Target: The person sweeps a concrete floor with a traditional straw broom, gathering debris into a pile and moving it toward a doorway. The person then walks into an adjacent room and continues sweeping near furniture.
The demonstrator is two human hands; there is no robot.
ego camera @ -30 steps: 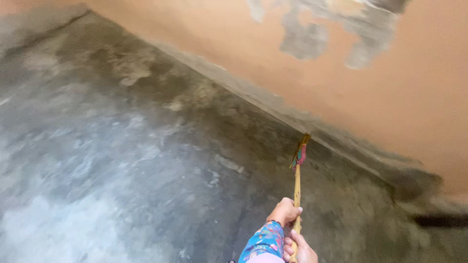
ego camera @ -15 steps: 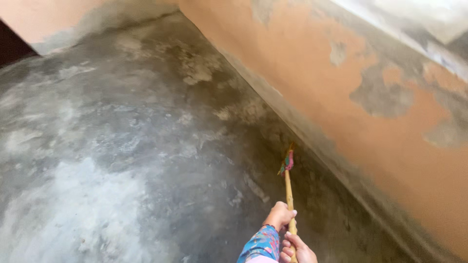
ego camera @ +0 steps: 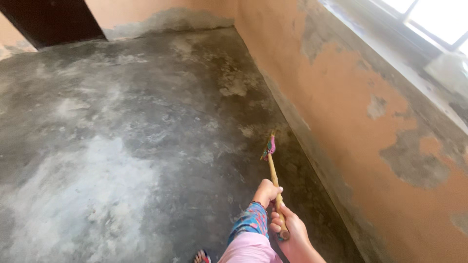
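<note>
Both of my hands grip a thin wooden broom handle (ego camera: 273,171) low in the head view. My left hand (ego camera: 267,191), in a patterned blue sleeve, is closed around the handle higher up. Closer to me, my right hand (ego camera: 290,233) closes around the handle's near end. The broom's far end (ego camera: 268,146), bound with pink and green cloth, rests on the grey concrete floor (ego camera: 122,146) close to the foot of the right wall.
A peeling orange wall (ego camera: 351,126) runs along the right, with a bright window (ego camera: 429,24) above it. A dark doorway (ego camera: 53,19) opens at the far left. A sandalled toe (ego camera: 201,256) shows at the bottom edge.
The view has swung up and left, bringing the far corner, doorway and window into sight. The broom tip has slid left along the floor beside the wall; both hands keep their grip.
</note>
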